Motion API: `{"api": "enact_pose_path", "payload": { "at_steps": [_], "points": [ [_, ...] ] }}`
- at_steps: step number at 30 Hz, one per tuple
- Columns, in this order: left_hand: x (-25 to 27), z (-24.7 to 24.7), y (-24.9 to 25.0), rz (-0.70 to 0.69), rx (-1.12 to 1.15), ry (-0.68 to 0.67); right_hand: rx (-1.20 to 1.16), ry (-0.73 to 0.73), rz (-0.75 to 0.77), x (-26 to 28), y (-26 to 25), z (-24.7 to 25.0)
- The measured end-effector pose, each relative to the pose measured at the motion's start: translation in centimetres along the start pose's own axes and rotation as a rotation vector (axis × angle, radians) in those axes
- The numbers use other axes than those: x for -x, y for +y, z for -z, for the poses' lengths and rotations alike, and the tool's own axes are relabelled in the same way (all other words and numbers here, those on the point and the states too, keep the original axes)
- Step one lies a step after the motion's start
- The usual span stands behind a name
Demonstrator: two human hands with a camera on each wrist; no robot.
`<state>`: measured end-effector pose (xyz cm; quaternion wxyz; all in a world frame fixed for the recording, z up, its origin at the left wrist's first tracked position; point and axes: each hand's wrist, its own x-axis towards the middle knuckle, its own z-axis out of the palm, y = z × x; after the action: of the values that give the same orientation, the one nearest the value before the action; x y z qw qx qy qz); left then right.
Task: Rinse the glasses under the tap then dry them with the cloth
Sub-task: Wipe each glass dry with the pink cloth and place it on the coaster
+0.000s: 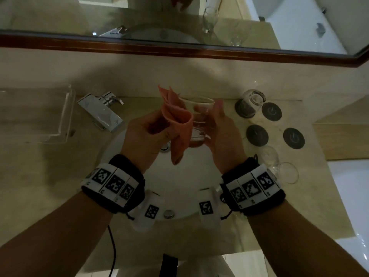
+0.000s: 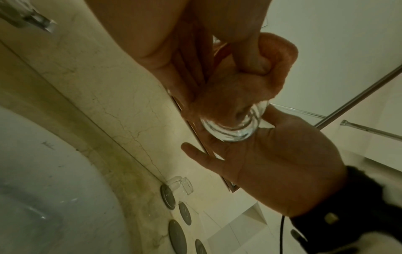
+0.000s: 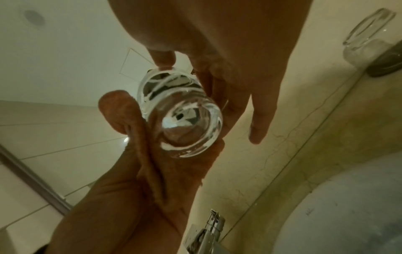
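Note:
Above the sink basin [image 1: 179, 176], my right hand [image 1: 219, 126] grips a clear tumbler [image 1: 200, 120] by its side, mouth tilted away from me. My left hand [image 1: 149, 132] holds a folded orange cloth [image 1: 177, 124] against the tumbler's left side, with one end hanging down. From the right wrist, the thick glass base [image 3: 187, 123] faces the camera, the cloth [image 3: 128, 116] lies beside it and my fingers [image 3: 256, 120] wrap its wall. In the left wrist view the cloth [image 2: 272, 68] bunches over the tumbler [image 2: 234, 132].
A chrome tap [image 1: 99, 110] stands at the basin's left, with no water running. A clear tray [image 1: 36, 114] sits further left. On the right counter are an upturned tumbler [image 1: 251, 102] on a coaster, three bare dark coasters [image 1: 257, 135], and stemmed glasses [image 1: 283, 168] lying down.

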<state>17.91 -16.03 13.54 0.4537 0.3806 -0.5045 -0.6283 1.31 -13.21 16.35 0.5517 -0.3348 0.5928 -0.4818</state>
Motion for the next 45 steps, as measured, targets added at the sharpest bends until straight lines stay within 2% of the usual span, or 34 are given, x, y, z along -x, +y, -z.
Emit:
{"api": "enact_pose_path", "payload": {
  "at_steps": [4, 7, 12, 16, 20, 22, 25, 27, 31, 32, 35, 38, 40, 42, 45],
  "points": [
    [-0.2, 0.0, -0.2, 0.022, 0.031, 0.031, -0.006, -0.096, 0.026, 0.4, -0.1, -0.4],
    [-0.2, 0.2, -0.4, 0.094, 0.154, 0.087, 0.140, -0.128, 0.123, -0.1, -0.3, -0.1],
    [-0.2, 0.2, 0.1, 0.089, 0.170, 0.070, 0.556, 0.008, 0.328, -0.2, -0.4, 0.9],
    [0.1, 0.1, 0.0, 0.039, -0.029, -0.070, 0.783, 0.067, 0.436, -0.5, 0.0, 1.6],
    [-0.4, 0.4, -0.4, 0.083, -0.021, -0.155, 1.009, 0.029, 0.637, -0.8, 0.2, 1.7],
    [-0.6, 0.6, -0.3, 0.111, 0.018, -0.185, 1.058, 0.002, 0.685, -0.9, 0.1, 1.7],
    [-0.9, 0.9, -0.7, 0.126, 0.065, -0.205, 1.004, -0.060, 0.641, -1.2, 0.0, 1.8],
    [-1.1, 0.9, -0.9, 0.147, 0.145, -0.164, 0.892, -0.082, 0.548, -1.5, 0.1, 2.0],
    [-1.2, 1.1, -1.2, 0.165, 0.197, -0.109, 0.645, -0.094, 0.089, -1.2, -0.7, 1.6],
    [-1.2, 1.1, -1.2, 0.168, 0.193, -0.108, 0.616, -0.092, 0.041, -1.2, -0.7, 1.6],
    [-1.2, 1.0, -1.1, 0.196, 0.213, -0.091, 0.636, -0.074, 0.127, -1.2, -0.5, 1.6],
    [-1.2, 1.1, -1.0, 0.230, 0.215, -0.035, 0.664, -0.156, 0.322, -1.3, -0.1, 2.3],
    [-1.2, 1.1, -1.1, 0.234, 0.193, -0.029, 0.664, -0.186, 0.370, -1.5, 0.2, 2.8],
    [-1.1, 1.2, -1.5, 0.220, 0.206, -0.028, 0.609, -0.180, 0.346, -1.6, 0.2, 2.7],
    [-1.1, 1.3, -1.7, 0.207, 0.246, -0.006, 0.510, -0.109, 0.135, -1.6, -0.3, 1.7]
  ]
}}
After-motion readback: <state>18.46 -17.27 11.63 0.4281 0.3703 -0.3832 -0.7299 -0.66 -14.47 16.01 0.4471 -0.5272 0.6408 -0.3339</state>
